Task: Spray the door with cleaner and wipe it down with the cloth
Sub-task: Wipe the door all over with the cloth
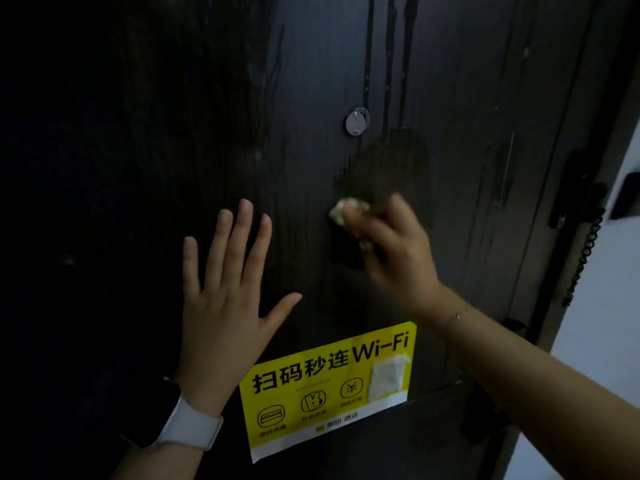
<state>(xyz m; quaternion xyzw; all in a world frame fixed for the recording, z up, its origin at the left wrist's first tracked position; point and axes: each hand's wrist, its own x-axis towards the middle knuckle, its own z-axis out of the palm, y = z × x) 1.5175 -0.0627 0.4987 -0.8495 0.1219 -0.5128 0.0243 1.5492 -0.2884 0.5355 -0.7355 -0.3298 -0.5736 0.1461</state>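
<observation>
A dark wood-grain door [311, 64] fills the view, with wet streaks running down its upper middle and a damp wiped patch below the peephole. My right hand [394, 247] grips a small pale cloth [341, 211] and presses it against the door just under that patch. My left hand [225, 296] lies flat on the door with its fingers spread, to the left of the cloth; a white watch band is on that wrist. No spray bottle is in view.
A silver peephole cover [357, 121] sits above the cloth. A yellow Wi-Fi sticker [311, 393] is stuck on the door below both hands. At the right edge are the door frame, a dark latch with a coiled cord [585, 244] and a pale wall [606, 341].
</observation>
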